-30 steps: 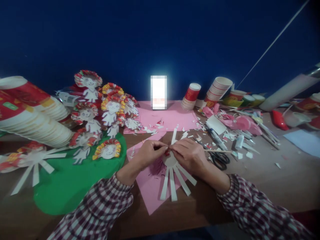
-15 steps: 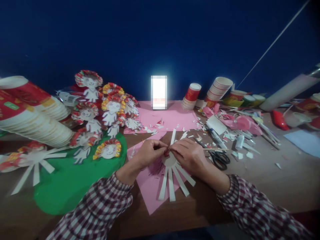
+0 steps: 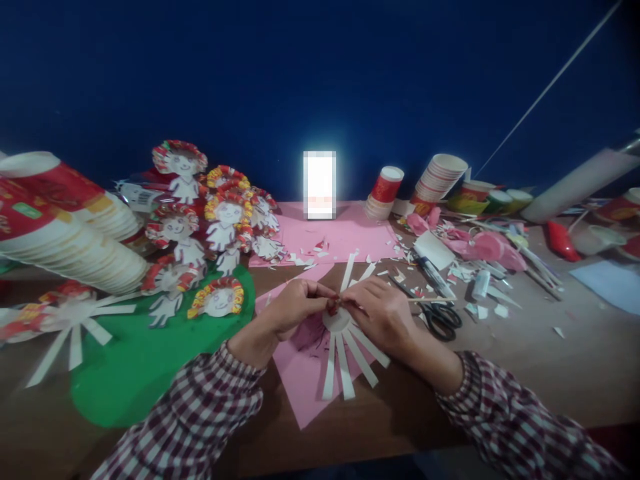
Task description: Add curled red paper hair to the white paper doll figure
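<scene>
A paper cup cut into strips [image 3: 337, 320] is spread out like a sun between my hands, its white inner side up. Several straight strips fan toward me, and others point away. My left hand [image 3: 285, 312] pinches a red, curled strip at the cup's far left edge. Fingertips of my right hand [image 3: 383, 313] close on the same curl from the other side. A thin wooden stick [image 3: 435, 300] pokes out to the right from behind my right hand; whether the fingers grip it is hidden. Beneath lies a pink sheet [image 3: 300, 400] with dark marks.
Paper dolls with curled red-yellow hair [image 3: 225, 217] stand at left, by a green mat [image 3: 125, 380] and stacked paper cups [image 3: 85, 247]. Another cut cup [image 3: 75, 313] lies there. On the right are black scissors [image 3: 443, 322], a marker [image 3: 436, 277], a glue stick [image 3: 481, 285] and scraps.
Both hands stay at the same curl. The cut cup has turned slightly, its near strips shifting a little; the fingertips have moved only slightly.
</scene>
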Available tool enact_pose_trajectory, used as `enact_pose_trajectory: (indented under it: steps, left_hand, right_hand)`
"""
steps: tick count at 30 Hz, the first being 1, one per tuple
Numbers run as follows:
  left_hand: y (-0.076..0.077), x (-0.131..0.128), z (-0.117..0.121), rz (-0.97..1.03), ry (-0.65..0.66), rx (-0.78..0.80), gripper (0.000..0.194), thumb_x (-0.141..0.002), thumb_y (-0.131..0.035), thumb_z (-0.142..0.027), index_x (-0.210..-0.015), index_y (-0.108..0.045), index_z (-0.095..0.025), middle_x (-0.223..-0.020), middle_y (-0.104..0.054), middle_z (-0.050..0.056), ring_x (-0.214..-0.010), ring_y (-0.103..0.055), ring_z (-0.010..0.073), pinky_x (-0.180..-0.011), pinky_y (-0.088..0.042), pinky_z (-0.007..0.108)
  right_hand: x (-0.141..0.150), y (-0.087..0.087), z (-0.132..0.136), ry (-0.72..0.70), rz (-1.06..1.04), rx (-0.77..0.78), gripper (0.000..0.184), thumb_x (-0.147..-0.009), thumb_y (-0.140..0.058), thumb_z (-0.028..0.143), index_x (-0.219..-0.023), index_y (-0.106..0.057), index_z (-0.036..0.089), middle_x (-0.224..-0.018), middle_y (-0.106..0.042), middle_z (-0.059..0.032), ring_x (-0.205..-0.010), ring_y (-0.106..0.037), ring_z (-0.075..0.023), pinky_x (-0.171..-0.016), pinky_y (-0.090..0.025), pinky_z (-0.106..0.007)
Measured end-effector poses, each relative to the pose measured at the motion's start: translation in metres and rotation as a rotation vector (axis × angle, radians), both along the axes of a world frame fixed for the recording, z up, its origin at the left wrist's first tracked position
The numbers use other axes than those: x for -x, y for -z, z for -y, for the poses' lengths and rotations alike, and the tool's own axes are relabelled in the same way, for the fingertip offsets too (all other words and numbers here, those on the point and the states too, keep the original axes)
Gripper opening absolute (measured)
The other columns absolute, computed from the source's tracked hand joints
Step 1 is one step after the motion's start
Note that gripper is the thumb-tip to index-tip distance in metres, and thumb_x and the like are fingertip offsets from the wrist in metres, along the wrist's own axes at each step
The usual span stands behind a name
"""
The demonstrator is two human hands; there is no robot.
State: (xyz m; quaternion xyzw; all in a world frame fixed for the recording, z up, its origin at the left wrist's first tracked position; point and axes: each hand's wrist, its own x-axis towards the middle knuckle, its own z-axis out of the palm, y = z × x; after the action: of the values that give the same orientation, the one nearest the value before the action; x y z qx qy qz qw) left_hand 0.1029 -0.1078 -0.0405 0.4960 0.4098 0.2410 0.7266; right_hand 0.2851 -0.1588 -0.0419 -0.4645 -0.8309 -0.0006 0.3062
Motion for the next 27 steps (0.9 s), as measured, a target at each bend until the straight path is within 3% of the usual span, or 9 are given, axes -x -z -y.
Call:
enact_pose_trajectory:
  steps: [17,27]
  left_hand:
    - [0.0035,-0.0008,0.0014,0.010,-0.021,0.017,0.017,-0.059,-0.072,-0.017,-0.075,-0.070,-0.011,-0.069,-0.069,0.004,-0.064,-0.061,0.0119,-0.068,-0.047,0.025]
    - [0.0033,-0.0005,0.0017,0.047,-0.049,0.021,0.013,-0.058,-0.069,-0.011,-0.071,-0.069,-0.010,-0.063,-0.068,0.003,-0.060,-0.059,0.0106,-0.064,-0.044,0.023]
  right_hand:
    - [0.0010,0.0036,-0.0002,0.000,-0.003,-0.001,0.013,-0.088,-0.050,0.018,-0.078,-0.058,0.019,-0.078,-0.064,-0.0028,-0.078,-0.054,-0.0153,-0.072,-0.043,-0.027]
    - [0.0023,0.0013,-0.0012,-0.042,0.011,-0.033,0.012,-0.089,-0.050,0.019,-0.085,-0.060,0.019,-0.082,-0.065,-0.0039,-0.079,-0.054,-0.0157,-0.072,-0.045,-0.028]
